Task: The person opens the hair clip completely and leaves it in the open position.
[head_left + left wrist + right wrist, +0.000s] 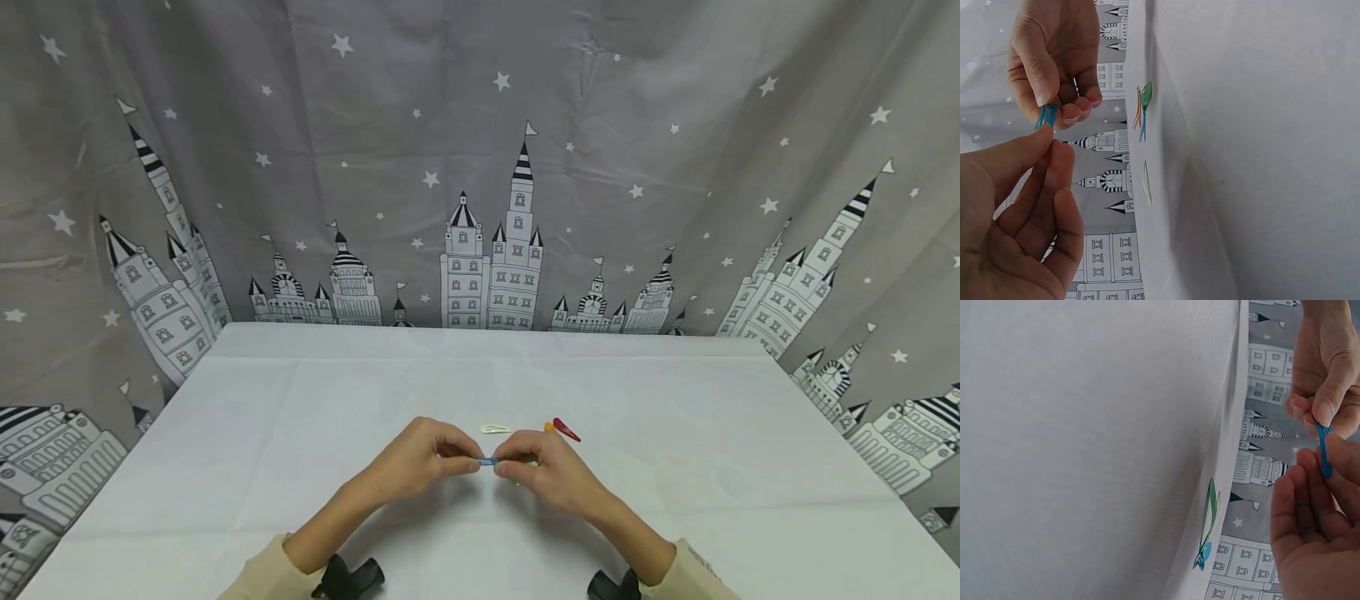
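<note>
In the head view, both hands meet over the white table and hold a blue snap hair clip between them. My left hand pinches one end with thumb and forefinger, and the right hand pinches the other end the same way. The left wrist view shows the narrow bands of the blue clip between the two sets of fingertips. Seen from the right wrist, the clip appears edge-on, partly covered by fingers. Both hands are raised off the tabletop.
Just beyond the hands lie a white hair clip, a red one and an orange one, partly hidden. A green clip lies near them. A grey castle-print curtain hangs behind the white table.
</note>
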`<state>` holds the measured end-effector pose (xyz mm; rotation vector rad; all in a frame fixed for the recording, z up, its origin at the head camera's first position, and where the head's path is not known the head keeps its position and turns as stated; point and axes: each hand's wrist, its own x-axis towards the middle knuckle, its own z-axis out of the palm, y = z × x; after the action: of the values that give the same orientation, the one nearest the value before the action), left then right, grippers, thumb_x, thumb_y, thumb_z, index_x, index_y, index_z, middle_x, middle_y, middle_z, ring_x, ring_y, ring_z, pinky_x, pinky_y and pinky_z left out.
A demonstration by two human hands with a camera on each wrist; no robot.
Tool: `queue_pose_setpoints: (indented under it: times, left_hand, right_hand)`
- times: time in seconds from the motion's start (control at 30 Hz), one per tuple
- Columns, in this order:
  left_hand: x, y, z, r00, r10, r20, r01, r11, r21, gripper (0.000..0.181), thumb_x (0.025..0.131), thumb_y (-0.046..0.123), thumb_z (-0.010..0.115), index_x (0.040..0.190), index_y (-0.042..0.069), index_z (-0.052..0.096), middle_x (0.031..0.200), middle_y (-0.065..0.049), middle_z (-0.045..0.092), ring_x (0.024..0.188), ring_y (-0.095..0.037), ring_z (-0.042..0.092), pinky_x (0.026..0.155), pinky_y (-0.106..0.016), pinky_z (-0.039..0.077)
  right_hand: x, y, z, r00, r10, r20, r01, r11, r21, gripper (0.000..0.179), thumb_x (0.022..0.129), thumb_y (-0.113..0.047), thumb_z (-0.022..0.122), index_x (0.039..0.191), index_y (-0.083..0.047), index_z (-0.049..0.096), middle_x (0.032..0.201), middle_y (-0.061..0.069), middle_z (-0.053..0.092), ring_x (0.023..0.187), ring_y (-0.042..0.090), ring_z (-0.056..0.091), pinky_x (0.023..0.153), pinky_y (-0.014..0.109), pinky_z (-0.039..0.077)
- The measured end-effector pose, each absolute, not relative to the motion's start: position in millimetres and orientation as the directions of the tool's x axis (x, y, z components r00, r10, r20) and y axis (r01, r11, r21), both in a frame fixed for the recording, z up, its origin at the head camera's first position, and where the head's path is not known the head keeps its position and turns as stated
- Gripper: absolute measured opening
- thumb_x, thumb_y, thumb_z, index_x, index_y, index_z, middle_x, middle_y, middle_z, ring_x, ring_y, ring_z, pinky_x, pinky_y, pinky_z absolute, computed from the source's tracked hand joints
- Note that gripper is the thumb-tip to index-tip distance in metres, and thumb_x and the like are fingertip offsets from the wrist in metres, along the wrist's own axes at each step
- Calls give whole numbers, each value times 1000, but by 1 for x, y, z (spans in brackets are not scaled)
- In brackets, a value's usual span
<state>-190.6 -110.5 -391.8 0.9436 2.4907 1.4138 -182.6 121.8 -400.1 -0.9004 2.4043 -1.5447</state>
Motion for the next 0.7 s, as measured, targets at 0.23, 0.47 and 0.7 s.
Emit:
queue_pose_setpoints:
  times: [0.23,0.47,0.7]
  left_hand:
    - [-190,-112,-391,-812,560,165,434,389,813,6,87,10,75,92,9,77,82,10,71,73,-8,65,67,-28,53]
    - [-190,-114,-391,-820,550,160,423,394,816,7,88,10,75,93,6,76,81,9,70,72,-9,64,67,-28,52]
    - [-191,-114,-392,-823,542,168,431,405,806,5,86,11,76,90,8,76,77,11,68,68,-9,61,64,-27,51]
  right_hand:
    - [-182,121,-400,-824,-536,184,-393,306,-867,14,91,-12,70,103,-6,74,96,1,70,85,15,63,76,31,51]
    - [-180,119,-399,-866,-466,182,-351,307,-885,20,87,-13,74,103,-2,71,99,6,68,87,20,62,74,32,53]
    - [-181,120,-400,-866,-460,195,-366,316,-876,17,86,-13,75,99,-2,72,96,5,68,84,18,62,75,32,52]
